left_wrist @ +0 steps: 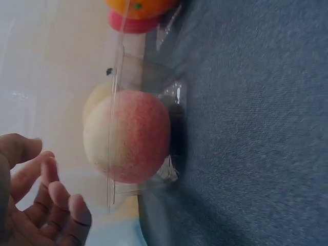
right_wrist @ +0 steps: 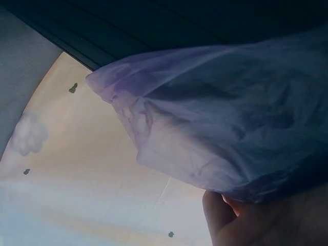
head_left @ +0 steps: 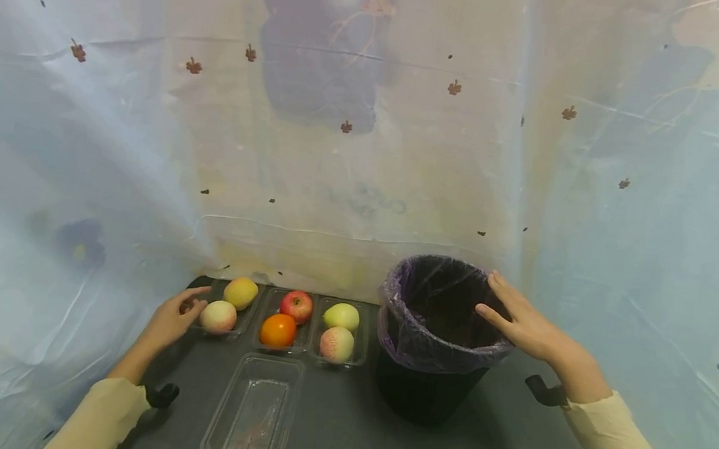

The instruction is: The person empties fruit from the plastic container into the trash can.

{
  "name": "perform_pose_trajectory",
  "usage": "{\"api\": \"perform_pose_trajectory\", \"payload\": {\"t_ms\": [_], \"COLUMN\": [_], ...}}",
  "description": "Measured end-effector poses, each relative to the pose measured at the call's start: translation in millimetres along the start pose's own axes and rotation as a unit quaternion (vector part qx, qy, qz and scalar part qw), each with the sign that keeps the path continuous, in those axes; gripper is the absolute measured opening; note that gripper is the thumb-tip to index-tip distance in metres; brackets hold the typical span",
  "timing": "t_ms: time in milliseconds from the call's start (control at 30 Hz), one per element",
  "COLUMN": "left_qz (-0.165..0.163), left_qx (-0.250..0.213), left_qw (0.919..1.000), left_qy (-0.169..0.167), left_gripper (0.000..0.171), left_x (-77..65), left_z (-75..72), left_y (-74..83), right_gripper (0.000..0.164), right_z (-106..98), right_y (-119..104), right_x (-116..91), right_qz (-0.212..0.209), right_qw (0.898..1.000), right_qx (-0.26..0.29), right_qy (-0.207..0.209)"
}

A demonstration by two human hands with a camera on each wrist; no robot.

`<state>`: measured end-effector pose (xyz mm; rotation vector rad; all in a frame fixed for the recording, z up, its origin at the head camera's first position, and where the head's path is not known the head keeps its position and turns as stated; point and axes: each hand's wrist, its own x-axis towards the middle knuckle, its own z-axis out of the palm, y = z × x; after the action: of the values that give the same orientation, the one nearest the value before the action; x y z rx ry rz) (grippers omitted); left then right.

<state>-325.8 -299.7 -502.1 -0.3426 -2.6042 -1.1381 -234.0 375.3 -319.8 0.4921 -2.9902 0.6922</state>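
The inside of the bin (head_left: 430, 402) sinks into shadow, so its bottom cannot be made out. The front tray (head_left: 256, 416) is cut off by the lower edge of the head view, and the yellow fruit (head_left: 241, 294) is largely hidden behind the nearer peach (head_left: 218, 317) in the left wrist view.

The left hand (head_left: 170, 318) grips nothing: its fingers curl loosely just beside that peach, which sits in the left tray (head_left: 248, 318). The right hand (head_left: 528, 331) is spread at the bin's rim, thumb apart from fingers; the right wrist view shows only part of it, and firm contact is hard to judge.

A thin, wrinkled purple liner (head_left: 400, 318) folds over the round rim. All 4 trays are clear, glossy, rectangular plastic. The middle tray (head_left: 310, 335) holds a red apple (head_left: 297, 307) and a smooth orange (head_left: 278, 330); the right tray (head_left: 362, 340), 2 pale rounded fruits. The dark desk (head_left: 341, 415) has a woven, cloth-like texture.
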Motion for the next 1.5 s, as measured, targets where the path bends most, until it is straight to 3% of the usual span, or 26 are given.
{"api": "perform_pose_trajectory", "payload": {"t_ms": [133, 400, 500, 767, 1133, 1500], "left_qz": [0.001, 0.006, 0.006, -0.032, -0.082, -0.114], "left_qx": [0.017, 0.043, 0.046, 0.051, 0.047, -0.012], "left_qw": [0.9998, 0.9989, 0.9989, 0.9975, 0.9920, 0.9887], "left_qy": [-0.008, 0.020, 0.006, -0.037, -0.084, -0.097], "left_gripper": [0.044, 0.043, 0.045, 0.049, 0.055, 0.060], "left_x": [7.2, 16.6, 20.5, 29.0, 26.4, 26.8], "left_z": [-0.8, 1.0, 2.0, 3.6, 2.7, 8.3], "left_y": [-7.6, -26.2, -31.4, -39.1, -43.4, -58.1], "right_gripper": [0.088, 0.088, 0.088, 0.088, 0.088, 0.088], "right_z": [0.6, 1.2, 0.5, 1.1, 1.2, 1.5], "right_y": [0.6, 2.4, 2.0, 2.5, 2.7, 3.1], "right_x": [1.2, 1.2, 0.5, 0.4, 1.5, 2.3], "right_qz": [-0.001, 0.002, 0.003, 0.003, 0.004, 0.000], "right_qw": [1.000, 1.000, 1.000, 1.000, 1.000, 1.000], "right_qx": [-0.002, 0.000, 0.004, -0.006, -0.004, -0.004], "right_qy": [-0.001, -0.001, -0.002, 0.001, 0.000, 0.004]}}
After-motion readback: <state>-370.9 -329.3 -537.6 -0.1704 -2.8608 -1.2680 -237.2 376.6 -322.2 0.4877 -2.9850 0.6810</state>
